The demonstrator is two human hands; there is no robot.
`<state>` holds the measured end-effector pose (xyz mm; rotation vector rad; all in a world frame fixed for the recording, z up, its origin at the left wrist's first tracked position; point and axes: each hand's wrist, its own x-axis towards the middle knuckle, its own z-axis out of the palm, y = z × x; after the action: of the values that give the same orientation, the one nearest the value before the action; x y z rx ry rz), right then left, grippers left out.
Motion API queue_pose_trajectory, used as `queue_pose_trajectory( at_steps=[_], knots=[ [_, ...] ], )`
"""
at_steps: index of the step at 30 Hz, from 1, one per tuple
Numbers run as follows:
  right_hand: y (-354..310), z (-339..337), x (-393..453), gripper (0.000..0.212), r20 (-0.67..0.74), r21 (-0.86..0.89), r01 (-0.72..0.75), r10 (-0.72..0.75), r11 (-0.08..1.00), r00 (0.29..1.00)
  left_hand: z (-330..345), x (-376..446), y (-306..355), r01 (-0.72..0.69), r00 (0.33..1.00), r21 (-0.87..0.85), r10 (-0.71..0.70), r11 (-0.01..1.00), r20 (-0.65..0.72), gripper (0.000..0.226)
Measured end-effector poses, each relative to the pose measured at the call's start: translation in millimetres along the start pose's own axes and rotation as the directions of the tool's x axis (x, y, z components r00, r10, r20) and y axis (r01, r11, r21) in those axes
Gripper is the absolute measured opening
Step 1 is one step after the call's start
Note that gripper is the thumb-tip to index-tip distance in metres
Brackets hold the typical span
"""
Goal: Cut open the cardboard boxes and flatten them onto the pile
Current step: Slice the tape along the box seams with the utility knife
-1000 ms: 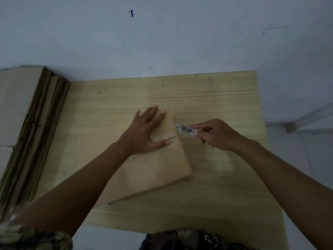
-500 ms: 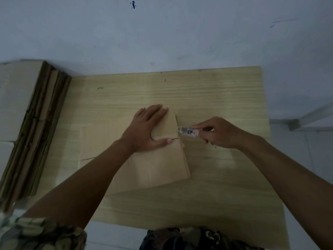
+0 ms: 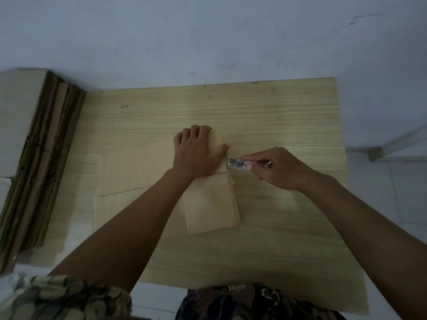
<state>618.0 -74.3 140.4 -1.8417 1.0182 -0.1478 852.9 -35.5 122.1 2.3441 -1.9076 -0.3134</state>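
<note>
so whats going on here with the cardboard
A person is cutting open a flattened cardboard box on a wooden board. The left hand presses down on the box's far flap, fingers curled over its far edge. The right hand holds a utility knife, its tip at the box's right edge. A pile of flattened cardboard lies to the left.
</note>
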Motion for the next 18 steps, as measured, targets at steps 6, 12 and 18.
queue_pose_trajectory(
  at_steps=[6,12,18],
  knots=[
    [4,-5,-4,0.031,0.021,-0.005,0.008,-0.008,1.000,1.000,-6,6,2,0.023,0.994,0.017,-0.025,1.000,0.103,0.089],
    [0,4,-2,0.031,0.015,0.031,0.005,-0.005,0.999,1.000,-14,16,3,0.000,0.987,0.048,-0.007,0.999,0.162,0.092],
    [4,10,-9,0.033,0.008,0.030,-0.014,0.014,0.999,1.000,-16,14,3,-0.015,0.983,0.051,0.005,0.999,0.184,0.093]
  ],
)
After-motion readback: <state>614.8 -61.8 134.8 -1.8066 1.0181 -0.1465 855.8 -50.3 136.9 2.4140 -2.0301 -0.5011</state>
